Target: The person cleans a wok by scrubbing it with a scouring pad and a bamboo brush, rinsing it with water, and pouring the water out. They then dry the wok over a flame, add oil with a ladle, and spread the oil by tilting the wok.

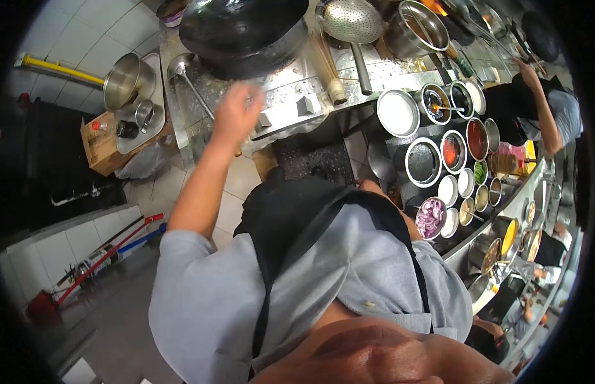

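My left hand [240,109] is raised over the front edge of the steel stove top [281,118], just below a large black wok [243,29]. Motion blurs its fingers, so their pose and anything between them cannot be made out. A steel ladle [198,89] lies left of this hand, its handle running towards the wrist. My right forearm [377,191] hangs low beside the black apron [291,205], and the fingers of that hand are hidden. Near this forearm stands a bowl of sliced purple onion [431,217].
A perforated strainer [350,20], a bamboo brush [336,89] and a steel pot [416,29] are on the stove's right. Round containers, including a white-filled one [398,113], fill the right counter. A co-worker's arm [546,112] reaches in at right. A tray [158,96] stands left.
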Demonstrator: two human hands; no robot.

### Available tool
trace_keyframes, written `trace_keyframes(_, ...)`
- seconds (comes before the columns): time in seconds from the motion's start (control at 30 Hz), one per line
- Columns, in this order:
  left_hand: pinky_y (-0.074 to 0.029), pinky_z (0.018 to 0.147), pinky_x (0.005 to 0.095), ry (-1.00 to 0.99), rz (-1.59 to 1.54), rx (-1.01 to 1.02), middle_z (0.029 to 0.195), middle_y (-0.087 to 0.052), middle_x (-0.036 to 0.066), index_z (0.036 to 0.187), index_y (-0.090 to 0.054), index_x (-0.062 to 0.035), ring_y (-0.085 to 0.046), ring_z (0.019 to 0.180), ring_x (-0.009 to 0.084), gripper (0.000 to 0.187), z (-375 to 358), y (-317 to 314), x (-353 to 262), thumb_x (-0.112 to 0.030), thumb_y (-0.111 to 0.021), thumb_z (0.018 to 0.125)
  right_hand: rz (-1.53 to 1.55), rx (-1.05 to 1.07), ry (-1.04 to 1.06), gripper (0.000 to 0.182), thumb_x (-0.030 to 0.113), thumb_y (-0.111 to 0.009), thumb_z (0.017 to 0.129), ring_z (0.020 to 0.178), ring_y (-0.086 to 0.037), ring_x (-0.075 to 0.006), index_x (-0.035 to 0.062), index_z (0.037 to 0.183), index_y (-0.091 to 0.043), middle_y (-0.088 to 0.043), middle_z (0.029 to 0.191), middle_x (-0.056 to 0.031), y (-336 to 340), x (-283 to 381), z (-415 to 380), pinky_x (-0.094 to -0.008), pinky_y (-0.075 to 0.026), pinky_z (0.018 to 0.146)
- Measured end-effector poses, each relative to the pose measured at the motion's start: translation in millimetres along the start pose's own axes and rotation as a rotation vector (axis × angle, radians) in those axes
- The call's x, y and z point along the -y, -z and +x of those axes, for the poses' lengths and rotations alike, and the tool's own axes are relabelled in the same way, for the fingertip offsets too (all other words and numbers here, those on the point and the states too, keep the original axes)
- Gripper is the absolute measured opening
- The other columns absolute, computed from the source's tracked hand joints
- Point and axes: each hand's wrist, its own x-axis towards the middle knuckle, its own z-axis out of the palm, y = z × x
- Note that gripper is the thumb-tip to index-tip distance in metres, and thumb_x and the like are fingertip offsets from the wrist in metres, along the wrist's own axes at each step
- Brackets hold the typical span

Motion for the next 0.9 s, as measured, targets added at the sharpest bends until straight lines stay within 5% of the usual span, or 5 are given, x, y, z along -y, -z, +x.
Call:
trace_keyframes(0.3,-0.051,0.073,0.0437,-0.69,0.669,0.052,0.086,-0.065,0.013,0.08,-0.066,-0.0052,-0.062,0.083,0.0316,0.023,121.4,-20.3,107.6,-0.023,-0.055,0.087,0.228,-0.159,-0.346,0.028,0.026,-0.057,0.078,0.094,-0.065,-0.0353,0.0079,0.092,-0.073,-0.068,0.097,-0.0172,-105.3,33.0,-31.8,-0.0456,-0.052,0.081)
trace_keyframes(0.4,-0.05,0.074,0.0434,-0.535,0.792,0.223,0.093,-0.066,0.015,0.095,-0.069,-0.0015,-0.063,0.087,0.0335,0.03,120.5,-16.1,74.8,-0.029,-0.059,0.088,0.331,-0.054,-0.468,0.031,0.027,-0.058,0.075,0.091,-0.064,-0.0382,0.0059,0.092,-0.071,-0.068,0.096,-0.0202,-125.3,74.8,-59.6,-0.0476,-0.051,0.077)
trace_keyframes(0.5,-0.038,0.099,0.0485,-0.56,0.498,0.139,0.122,-0.057,0.019,0.124,-0.057,-0.0011,-0.052,0.115,0.0372,0.05,117.2,-16.8,49.9,-0.029,-0.068,0.084,0.51,-0.145,-0.68,0.03,0.026,-0.057,0.075,0.09,-0.065,-0.0381,0.0058,0.09,-0.072,-0.068,0.097,-0.0199,-145.9,94.7,-73.2,-0.0473,-0.052,0.076)
trace_keyframes(0.7,-0.023,0.113,0.0482,-1.017,-0.317,0.432,0.135,-0.05,0.019,0.119,-0.058,0.0,-0.044,0.129,0.0392,0.039,25.9,-12.1,-57.2,-0.011,-0.062,0.082,0.571,-0.112,-0.67,0.032,0.026,-0.058,0.076,0.092,-0.066,-0.0362,0.0064,0.098,-0.072,-0.068,0.1,-0.0198,-159.6,143.0,-96.7,-0.0458,-0.052,0.077)
trace_keyframes(0.9,-0.025,0.113,0.0387,-0.008,-0.533,1.696,0.141,-0.046,0.016,0.131,-0.051,0.0026,-0.04,0.135,0.0293,0.051,-7.1,-3.8,-72.3,-0.029,-0.056,0.09,0.678,-0.129,-0.799,0.037,0.028,-0.06,0.076,0.096,-0.065,-0.0359,0.0074,0.104,-0.07,-0.068,0.103,-0.0193,-162.9,134.4,-94.9,-0.0459,-0.051,0.081)
